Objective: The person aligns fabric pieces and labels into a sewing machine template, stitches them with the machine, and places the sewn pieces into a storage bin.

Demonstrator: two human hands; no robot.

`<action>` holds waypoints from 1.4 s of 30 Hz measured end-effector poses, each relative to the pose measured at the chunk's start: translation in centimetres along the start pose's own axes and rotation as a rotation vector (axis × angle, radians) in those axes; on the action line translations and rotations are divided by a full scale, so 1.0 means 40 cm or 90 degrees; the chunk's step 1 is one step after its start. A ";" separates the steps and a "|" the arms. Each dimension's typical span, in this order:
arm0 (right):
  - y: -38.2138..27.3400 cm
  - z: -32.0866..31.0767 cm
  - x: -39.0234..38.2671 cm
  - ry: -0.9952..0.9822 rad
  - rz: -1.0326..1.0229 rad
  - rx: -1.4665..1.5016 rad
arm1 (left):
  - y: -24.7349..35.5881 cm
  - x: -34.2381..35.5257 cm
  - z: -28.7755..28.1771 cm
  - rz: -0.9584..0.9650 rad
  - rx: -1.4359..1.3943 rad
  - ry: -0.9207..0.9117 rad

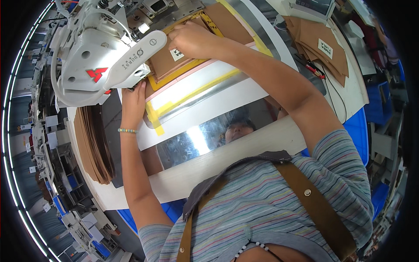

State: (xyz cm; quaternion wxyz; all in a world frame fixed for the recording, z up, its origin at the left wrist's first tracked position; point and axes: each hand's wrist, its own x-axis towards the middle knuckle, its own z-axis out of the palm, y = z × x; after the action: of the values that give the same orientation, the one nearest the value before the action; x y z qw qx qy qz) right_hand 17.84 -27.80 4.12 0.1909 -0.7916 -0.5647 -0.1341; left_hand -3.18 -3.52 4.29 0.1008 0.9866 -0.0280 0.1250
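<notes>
A brown flat panel (163, 65) with a white label (176, 54) lies in a yellow-edged frame (172, 78) beside the sewing machine head (94, 61). My right hand (192, 40) reaches across from the right onto the panel, above the label. Its fingers are bent and held together with the tips down at the panel; the thumb is mostly hidden. At the frame's lower left corner rests my left hand (134, 98), fingers stretched out along the edge. The machine head partly covers those fingertips, and the needle area is hidden too.
Brown panels stand stacked at the left (94, 144); more labelled brown pieces (323, 48) lie at the far right. Near them are a red-handled tool (315, 70) and a dark cable. A shiny metal plate (192, 142) spans the near side, beside the white table edge (227, 168).
</notes>
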 end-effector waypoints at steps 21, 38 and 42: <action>0.010 0.011 0.008 0.059 -0.038 0.054 | -0.049 0.132 0.046 0.063 -0.118 -0.015; -0.038 0.015 -0.008 0.005 -0.111 0.202 | -0.049 0.154 0.058 0.029 -0.150 -0.019; -0.049 0.025 -0.014 -0.071 -0.152 0.199 | -0.120 0.132 0.103 -0.021 -0.286 0.034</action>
State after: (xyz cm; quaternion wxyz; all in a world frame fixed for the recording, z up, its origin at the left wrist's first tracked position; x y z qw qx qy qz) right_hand 15.79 -27.26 3.30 0.2626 -0.6861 -0.6781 -0.0222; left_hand 3.32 0.18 0.79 0.3206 0.9361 -0.0366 0.1398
